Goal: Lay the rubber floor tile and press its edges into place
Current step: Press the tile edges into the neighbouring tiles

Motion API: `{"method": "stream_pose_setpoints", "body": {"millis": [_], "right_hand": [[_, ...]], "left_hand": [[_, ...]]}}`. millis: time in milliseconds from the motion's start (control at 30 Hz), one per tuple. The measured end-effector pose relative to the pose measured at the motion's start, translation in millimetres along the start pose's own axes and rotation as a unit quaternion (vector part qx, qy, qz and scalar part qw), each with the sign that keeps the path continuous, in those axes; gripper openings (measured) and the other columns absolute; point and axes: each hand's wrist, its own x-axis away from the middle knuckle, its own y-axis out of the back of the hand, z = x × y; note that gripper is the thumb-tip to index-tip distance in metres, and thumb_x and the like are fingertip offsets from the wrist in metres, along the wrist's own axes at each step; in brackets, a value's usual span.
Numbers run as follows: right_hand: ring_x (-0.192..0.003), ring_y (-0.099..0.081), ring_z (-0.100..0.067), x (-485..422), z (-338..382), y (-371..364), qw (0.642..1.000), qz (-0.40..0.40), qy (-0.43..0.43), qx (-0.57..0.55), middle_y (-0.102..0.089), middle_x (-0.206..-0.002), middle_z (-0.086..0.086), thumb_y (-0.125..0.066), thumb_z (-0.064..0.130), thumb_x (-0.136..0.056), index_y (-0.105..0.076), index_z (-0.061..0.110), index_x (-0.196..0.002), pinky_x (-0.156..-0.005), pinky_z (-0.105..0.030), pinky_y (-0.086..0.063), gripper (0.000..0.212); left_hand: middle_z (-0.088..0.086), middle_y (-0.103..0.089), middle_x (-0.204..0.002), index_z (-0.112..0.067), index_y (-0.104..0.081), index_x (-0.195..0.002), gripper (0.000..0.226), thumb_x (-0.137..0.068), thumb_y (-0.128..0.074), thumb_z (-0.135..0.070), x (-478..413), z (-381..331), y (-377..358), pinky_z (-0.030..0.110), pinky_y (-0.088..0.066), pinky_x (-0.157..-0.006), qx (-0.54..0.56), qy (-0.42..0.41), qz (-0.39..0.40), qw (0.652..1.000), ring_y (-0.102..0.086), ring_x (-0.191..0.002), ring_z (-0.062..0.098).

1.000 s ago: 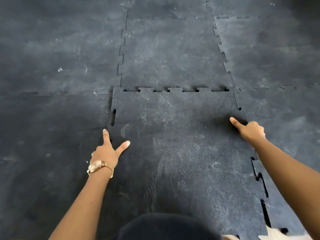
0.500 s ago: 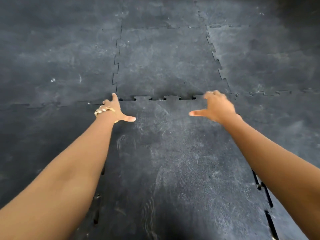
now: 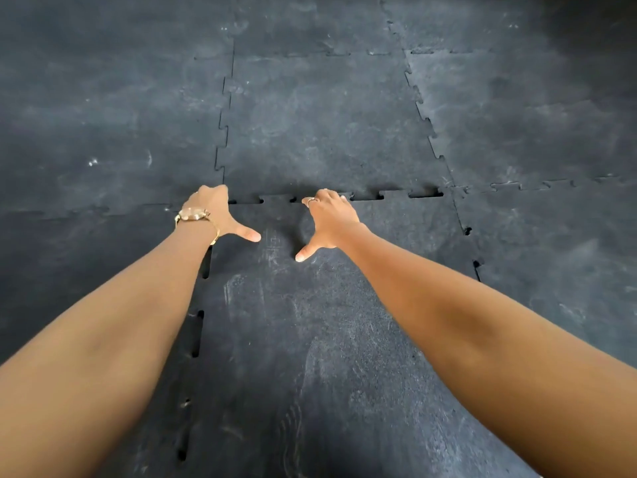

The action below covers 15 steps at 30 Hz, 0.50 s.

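Rubber floor tile (image 3: pixel 310 339) far edge lies under both hands' fingertips.

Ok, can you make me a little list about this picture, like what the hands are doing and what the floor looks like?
floor: dark rubber tiles with puzzle-shaped edges
tile being laid: rubber floor tile, in front of the person
left hand: on the tile's far left corner, thumb sticking out
right hand: on the tile's far edge, near the middle, thumb sticking out
far seam: small gaps between the tabs, not fully pushed in
left seam: dark slots open
right seam: a few small gaps
worn: gold watch, ring
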Motion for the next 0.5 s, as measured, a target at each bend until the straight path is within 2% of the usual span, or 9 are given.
{"method": "stream_pose_setpoints", "body": {"millis": [100,133,200,233,300,400,500], "right_hand": [[-0.142,-0.020,-0.026,6.9,2.7,-3.2,1.000,0.020,0.000,-0.023,-0.038,-0.144,-0.005,-0.081,0.064,-0.057,-0.022,0.011,-0.151,-0.114,-0.049,-0.025,0.123],[-0.145,-0.013,-0.028,7.5,5.4,-6.7,0.999,0.027,-0.009,-0.027,-0.032,-0.150,-0.006,-0.080,0.060,-0.061,-0.015,0.010,-0.153,-0.115,-0.054,-0.021,0.123],[-0.149,0.001,-0.031,4.0,11.0,-13.4,0.999,0.040,-0.033,-0.015,-0.012,-0.160,-0.007,-0.078,0.055,-0.069,-0.003,0.010,-0.154,-0.115,-0.058,-0.016,0.122],[-0.149,0.005,-0.031,0.6,13.9,-16.6,0.998,0.049,-0.041,-0.010,-0.003,-0.162,-0.007,-0.077,0.053,-0.072,0.001,0.011,-0.154,-0.115,-0.059,-0.015,0.121],[-0.148,0.011,-0.032,-4.8,18.0,-22.2,0.996,0.062,-0.056,-0.021,0.007,-0.163,-0.006,-0.076,0.049,-0.075,0.006,0.012,-0.154,-0.114,-0.061,-0.011,0.121],[-0.148,0.013,-0.033,-9.2,19.3,-22.9,0.995,0.064,-0.071,-0.039,0.010,-0.163,-0.003,-0.079,0.044,-0.074,0.007,0.012,-0.154,-0.113,-0.064,-0.008,0.122],[-0.147,0.014,-0.035,-11.2,22.5,-22.7,0.994,0.064,-0.070,-0.052,0.009,-0.163,0.001,-0.082,0.039,-0.072,0.006,0.011,-0.154,-0.111,-0.067,-0.008,0.123]], "left_hand": [[0.016,-0.057,-0.116,-0.006,-0.051,-0.117,0.107,-0.038,-0.079,-0.072,-1.5,9.3,-12.5,0.047,-0.049,-0.080,0.032,-0.021,-0.030,0.999,-0.055,-0.103,0.038],[0.017,-0.050,-0.131,-0.006,-0.046,-0.128,0.111,-0.044,-0.076,-0.073,-0.8,13.6,-19.6,0.049,-0.045,-0.089,0.047,-0.031,-0.033,0.998,-0.048,-0.118,0.039],[0.015,-0.020,-0.156,-0.005,-0.024,-0.146,0.117,-0.062,-0.059,-0.078,1.3,19.2,-39.8,0.049,-0.027,-0.111,0.047,-0.057,-0.038,0.997,-0.019,-0.143,0.033],[0.015,-0.007,-0.159,-0.003,-0.011,-0.150,0.115,-0.070,-0.044,-0.079,4.4,20.7,-52.7,0.047,-0.015,-0.117,0.027,-0.069,-0.061,0.995,-0.004,-0.146,0.028],[0.015,0.002,-0.159,-0.001,-0.001,-0.150,0.107,-0.078,-0.023,-0.077,10.7,20.9,-73.4,0.044,-0.003,-0.119,-0.005,-0.076,-0.129,0.989,0.007,-0.147,0.025],[0.016,-0.002,-0.159,-0.001,-0.004,-0.150,0.100,-0.083,-0.019,-0.073,8.7,17.8,-78.6,0.045,-0.004,-0.119,0.001,-0.063,-0.162,0.985,0.004,-0.147,0.026],[0.018,-0.003,-0.159,0.001,-0.005,-0.150,0.100,-0.083,-0.019,-0.071,3.7,19.1,-78.6,0.046,-0.007,-0.119,-0.001,-0.067,-0.163,0.984,0.004,-0.146,0.030]]}}
